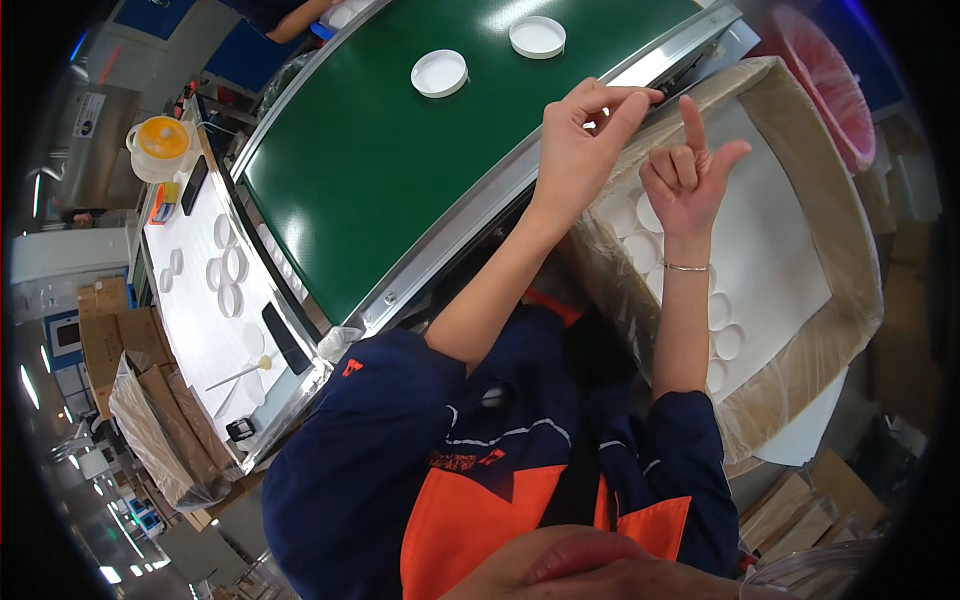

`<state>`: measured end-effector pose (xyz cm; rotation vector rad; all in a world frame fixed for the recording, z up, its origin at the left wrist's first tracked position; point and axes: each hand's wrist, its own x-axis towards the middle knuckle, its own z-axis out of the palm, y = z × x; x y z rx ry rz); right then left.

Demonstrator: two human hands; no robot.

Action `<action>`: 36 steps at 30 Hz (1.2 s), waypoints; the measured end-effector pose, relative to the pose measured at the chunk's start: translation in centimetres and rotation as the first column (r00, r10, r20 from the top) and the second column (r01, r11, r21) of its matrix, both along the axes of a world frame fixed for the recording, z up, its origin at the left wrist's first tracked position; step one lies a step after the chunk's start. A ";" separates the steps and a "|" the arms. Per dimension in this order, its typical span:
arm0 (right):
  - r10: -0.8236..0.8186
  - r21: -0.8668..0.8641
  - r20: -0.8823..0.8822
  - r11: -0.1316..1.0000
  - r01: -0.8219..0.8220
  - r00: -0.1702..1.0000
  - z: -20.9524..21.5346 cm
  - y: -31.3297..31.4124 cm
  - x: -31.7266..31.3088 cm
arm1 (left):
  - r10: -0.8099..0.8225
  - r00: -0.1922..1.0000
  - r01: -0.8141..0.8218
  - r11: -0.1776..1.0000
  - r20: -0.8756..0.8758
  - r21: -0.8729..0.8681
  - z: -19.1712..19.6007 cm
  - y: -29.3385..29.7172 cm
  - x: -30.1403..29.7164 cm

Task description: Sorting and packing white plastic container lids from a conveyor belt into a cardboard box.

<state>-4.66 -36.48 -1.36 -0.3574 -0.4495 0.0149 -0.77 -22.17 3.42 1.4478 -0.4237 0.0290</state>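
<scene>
White caps (440, 76) on belt, 12 o'clock, unheld

I see two on the green belt (370, 190). Likely light, stiff, slick; I'd pinch opposite rims. Left hand (585, 140), 1 o'clock: thumb and index tips together, can't tell if anything's between. Right hand (685, 185), 2 o'clock: thumb and index spread, other fingers curled. Lined carton (845, 290), 3 o'clock: more caps (728, 342) at its 9 o'clock side.

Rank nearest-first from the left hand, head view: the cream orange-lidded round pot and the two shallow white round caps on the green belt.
1. Right shallow white round cap, on the green belt, beyond the left hand.
2. Left white cap, same belt.
3. Cream orange-lidded round pot, far left beyond the belt.
</scene>
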 end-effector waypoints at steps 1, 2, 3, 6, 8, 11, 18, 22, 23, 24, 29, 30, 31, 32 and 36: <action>-0.028 -0.083 0.015 0.996 0.029 0.999 0.0 0.1 -0.2 | -0.045 0.999 0.044 0.998 -0.028 -0.035 1.0 0.0 -0.5; -0.052 -0.165 0.034 0.985 0.057 0.998 0.0 0.2 -0.3 | -0.088 0.995 0.084 0.994 -0.053 -0.072 1.7 0.1 -1.0; -0.052 -0.164 0.031 0.985 0.056 0.998 -0.1 0.2 -0.3 | -0.088 0.995 0.084 0.994 -0.056 -0.071 2.0 0.0 -1.4; -0.042 -0.212 0.101 0.975 0.062 0.994 -0.3 0.3 -0.4 | -0.124 0.989 0.106 0.974 -0.076 -0.201 2.5 -0.1 -2.1; -0.043 -0.202 0.166 0.976 0.077 0.985 -0.2 0.4 -0.5 | -0.147 0.987 0.126 0.955 -0.060 -0.268 2.6 -0.2 -2.3; -0.031 -0.206 0.200 0.976 0.073 0.979 0.0 0.5 -0.7 | -0.118 0.993 0.115 0.976 -0.002 -0.186 2.1 0.0 -2.2; 0.017 -0.299 0.265 0.952 0.065 0.964 0.8 0.0 -0.6 | -0.128 0.992 0.128 0.978 0.008 -0.164 2.6 0.1 -2.4; 0.017 -0.332 0.290 0.939 0.084 0.957 0.7 -0.2 -0.7 | -0.134 0.991 0.134 0.973 0.017 -0.189 2.4 0.1 -2.5; 0.008 -0.349 0.295 0.932 0.100 0.955 0.7 -0.2 -0.9 | -0.137 0.990 0.138 0.972 0.015 -0.192 2.4 0.0 -2.6; 0.007 -0.349 0.293 0.932 0.101 0.956 0.7 -0.3 -0.9 | -0.139 0.990 0.139 0.971 0.013 -0.193 2.3 0.0 -2.6; -0.063 -0.366 0.227 0.919 0.145 0.972 0.9 -0.1 -1.0 | -0.127 0.992 0.123 0.976 -0.013 -0.180 2.5 0.1 -2.6; -0.056 -0.361 0.237 0.922 0.142 0.970 0.9 0.2 -0.7 | -0.119 0.993 0.117 0.978 -0.004 -0.175 2.3 0.1 -2.2; -0.067 -0.356 0.171 0.926 0.125 0.983 0.8 0.6 -0.4 | -0.099 0.994 0.087 0.974 -0.048 -0.207 1.6 0.0 -1.7; -0.081 -0.355 0.110 0.928 0.115 0.991 0.9 0.9 -0.1 | -0.085 0.993 0.062 0.968 -0.086 -0.243 1.0 -0.2 -1.3; 0.128 0.001 -0.213 0.991 -0.131 0.969 -1.0 2.7 1.1 | 0.103 0.987 -0.122 0.982 -0.127 -0.147 -2.8 -0.1 0.4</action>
